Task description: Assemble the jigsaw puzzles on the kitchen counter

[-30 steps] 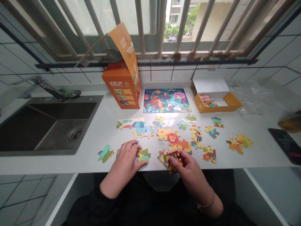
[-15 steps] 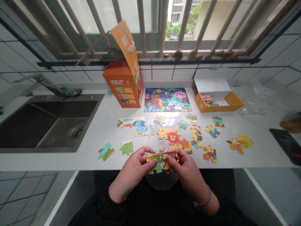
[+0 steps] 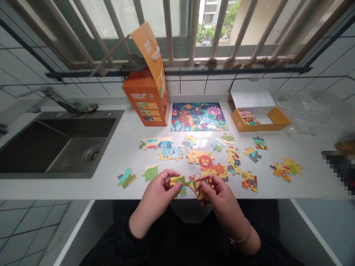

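Note:
My left hand pinches a yellow and green puzzle piece between thumb and fingers at the counter's front edge. Close beside it, my right hand grips a red and yellow puzzle piece, tilted toward me. A small gap separates the two pieces. Just beyond the hands lie joined lion pieces. Joined elephant pieces are farther left. A green piece rests left of my left hand, and a piece with red and yellow lies right of my right hand.
Several loose pieces lie around, including a teal and green one and a yellow group. Behind stand an orange puzzle box, a finished animal puzzle and an open yellow box. A sink is at left.
The two held pieces, close together before, are now apart. My right hand has shifted slightly right and tilted its piece; my left hand has moved slightly left with its piece.

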Available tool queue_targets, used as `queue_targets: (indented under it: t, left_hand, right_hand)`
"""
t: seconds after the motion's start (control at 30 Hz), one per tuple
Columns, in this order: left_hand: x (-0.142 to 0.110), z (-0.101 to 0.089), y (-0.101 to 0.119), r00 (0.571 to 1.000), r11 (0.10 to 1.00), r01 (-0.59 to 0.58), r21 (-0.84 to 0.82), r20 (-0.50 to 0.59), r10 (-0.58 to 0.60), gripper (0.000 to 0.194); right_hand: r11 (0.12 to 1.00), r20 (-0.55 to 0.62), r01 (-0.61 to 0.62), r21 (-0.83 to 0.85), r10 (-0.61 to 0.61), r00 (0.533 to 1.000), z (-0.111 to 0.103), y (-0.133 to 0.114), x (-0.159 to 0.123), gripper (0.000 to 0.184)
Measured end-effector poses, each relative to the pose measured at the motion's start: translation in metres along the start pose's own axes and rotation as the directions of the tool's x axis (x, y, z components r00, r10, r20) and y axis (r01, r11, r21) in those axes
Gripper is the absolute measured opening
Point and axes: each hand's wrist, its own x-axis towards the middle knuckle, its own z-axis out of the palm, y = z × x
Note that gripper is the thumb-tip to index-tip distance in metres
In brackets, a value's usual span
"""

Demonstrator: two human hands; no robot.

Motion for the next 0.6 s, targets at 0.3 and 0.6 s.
queue_targets:
  t: [0.3, 0.6]
  left_hand:
    - [0.016, -0.022, -0.011, 0.876, 0.710, -0.120, 0.694, -0.263, 0.405, 0.034]
    - [-0.017, -0.117, -0.025, 0.780, 0.359, 0.168, 0.918, -0.346, 0.521, 0.053]
  right_hand:
    - [0.999, 0.040, -0.048, -0.012, 0.048, 0.998, 0.001, 0.001, -0.004, 0.069]
    - [0.969, 0.120, 0.024, -0.248, 0.006, 0.993, 0.001, 0.004, -0.005, 0.051]
